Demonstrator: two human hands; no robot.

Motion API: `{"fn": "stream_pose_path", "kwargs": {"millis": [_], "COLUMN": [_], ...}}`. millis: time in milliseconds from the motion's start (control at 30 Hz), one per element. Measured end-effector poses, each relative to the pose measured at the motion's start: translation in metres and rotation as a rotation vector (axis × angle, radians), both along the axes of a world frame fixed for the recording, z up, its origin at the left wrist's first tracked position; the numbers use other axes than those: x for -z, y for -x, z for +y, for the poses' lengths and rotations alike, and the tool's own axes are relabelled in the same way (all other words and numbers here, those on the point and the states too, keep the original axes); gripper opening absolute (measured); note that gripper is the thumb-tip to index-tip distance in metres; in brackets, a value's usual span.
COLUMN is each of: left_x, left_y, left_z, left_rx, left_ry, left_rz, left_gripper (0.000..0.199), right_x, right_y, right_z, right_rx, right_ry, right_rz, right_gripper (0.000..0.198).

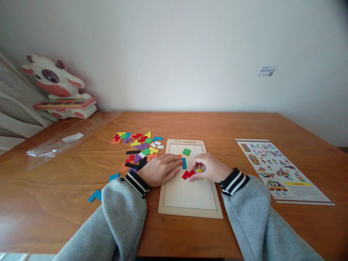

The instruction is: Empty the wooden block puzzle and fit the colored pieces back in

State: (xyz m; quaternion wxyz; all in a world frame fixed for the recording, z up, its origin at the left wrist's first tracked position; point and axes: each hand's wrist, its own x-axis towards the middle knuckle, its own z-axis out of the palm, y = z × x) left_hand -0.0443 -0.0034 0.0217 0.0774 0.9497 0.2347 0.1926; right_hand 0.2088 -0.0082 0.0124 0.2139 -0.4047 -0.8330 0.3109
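A pale wooden puzzle board (187,201) lies flat in front of me. My right hand (212,167) is over its right half, with thumb and forefinger closed on a red zigzag puzzle piece (187,175). Partly under that hand are a yellow piece (199,170) and a white piece (194,153). My left hand (162,169) rests across the board's left edge, fingers stretched out. Its fingertips are by an orange piece (179,157) and a blue piece (184,163); whether they touch is unclear. Farther up the board sits a green piece (186,152).
Many coloured pieces (145,146) are spread left of the board, with a blue one (95,195) beside my left sleeve. A printed pattern sheet (282,170) lies at right. Clear plastic wrapping (54,148) and a cow-shaped toy keyboard (65,103) are at far left.
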Motion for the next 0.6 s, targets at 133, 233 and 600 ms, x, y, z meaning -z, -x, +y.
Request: {"fn": "stream_pose_path", "kwargs": {"millis": [133,233,600], "left_x": [0.000,0.000,0.001], "left_y": [0.000,0.001,0.001], "left_z": [0.000,0.000,0.000], "left_rx": [-0.005,-0.001,0.018], "left_ry": [0.019,0.030,0.045], "left_rz": [0.006,0.017,0.012], "left_gripper": [0.033,0.034,0.034], "right_x": [0.001,0.001,0.004], "right_y": [0.008,0.012,0.025], "right_z": [-0.003,-0.004,-0.009], "right_rx": [-0.018,-0.047,0.062], "right_ry": [-0.027,-0.034,-0.137], "right_rz": [0.027,0.071,0.022], "right_gripper": [0.040,0.044,0.043]}}
